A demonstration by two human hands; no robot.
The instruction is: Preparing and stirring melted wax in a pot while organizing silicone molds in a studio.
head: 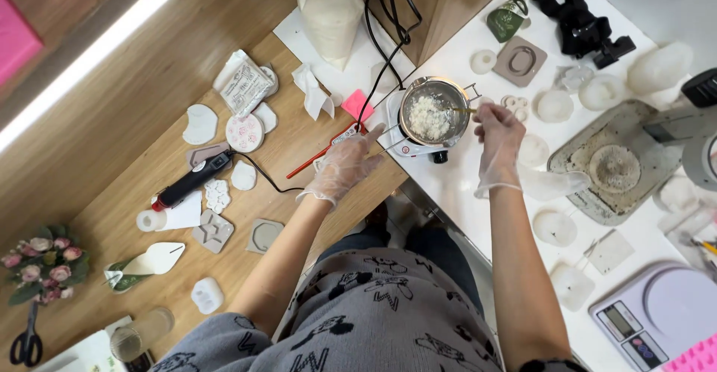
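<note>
A small metal pot (435, 110) holding white flakes sits on a little white hot plate (418, 146) at the join of two tables. My right hand (499, 139), in a clear glove, is closed on a thin gold-coloured spoon handle (463, 109) that reaches into the pot. My gloved left hand (345, 164) hovers just left of the pot with its fingers spread, holding nothing.
A black cable (388, 51) runs from the hot plate past a bag of white flakes (330, 10). White moulds and cast shapes (216, 193), a black heat tool (190, 181), scissors (26, 341), a grey tray (616, 166) and a digital scale (657, 316) lie around.
</note>
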